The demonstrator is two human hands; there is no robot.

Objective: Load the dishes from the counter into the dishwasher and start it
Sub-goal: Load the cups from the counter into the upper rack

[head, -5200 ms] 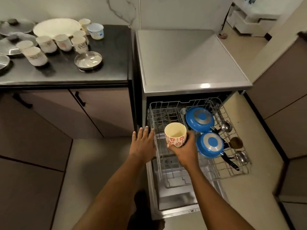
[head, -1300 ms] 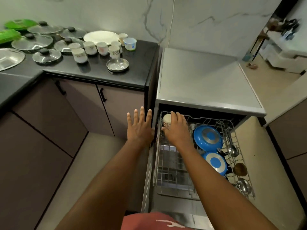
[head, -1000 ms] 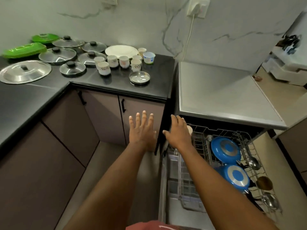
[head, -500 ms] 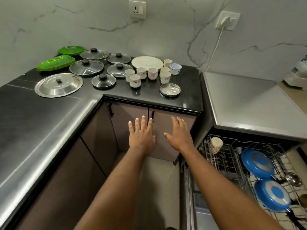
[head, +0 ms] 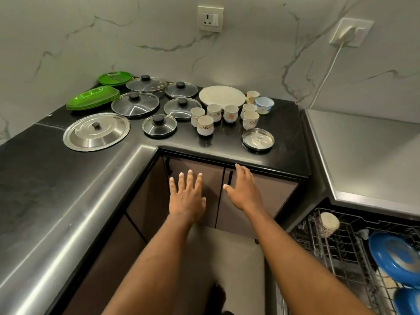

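At the far left of the counter (head: 45, 178), the stacked green plates (head: 93, 97) and the big steel lid (head: 96, 131) lie flat. The glass lids (head: 135, 103) beside them sit close together, so lifting one carelessly could drag or clatter its neighbour. The left hand (head: 187, 198) hangs in front of the cabinet doors below the counter edge, fingers straight and spread, holding nothing. Above it the cups (head: 205, 125) stand upright in a tight cluster near the counter's front. A reach for one at the back could tip one in front, and it might roll off the edge. The right hand (head: 244, 189) is also empty, fingers spread, just under the edge. The small steel dish (head: 258, 139) seems to carry drops of water, so it may slip from a light pinch. At the far right one cup (head: 328, 226) lies tilted in the pulled-out dishwasher rack (head: 341, 253), near the blue pans (head: 393, 258). Left like that, it may shift or collect water.
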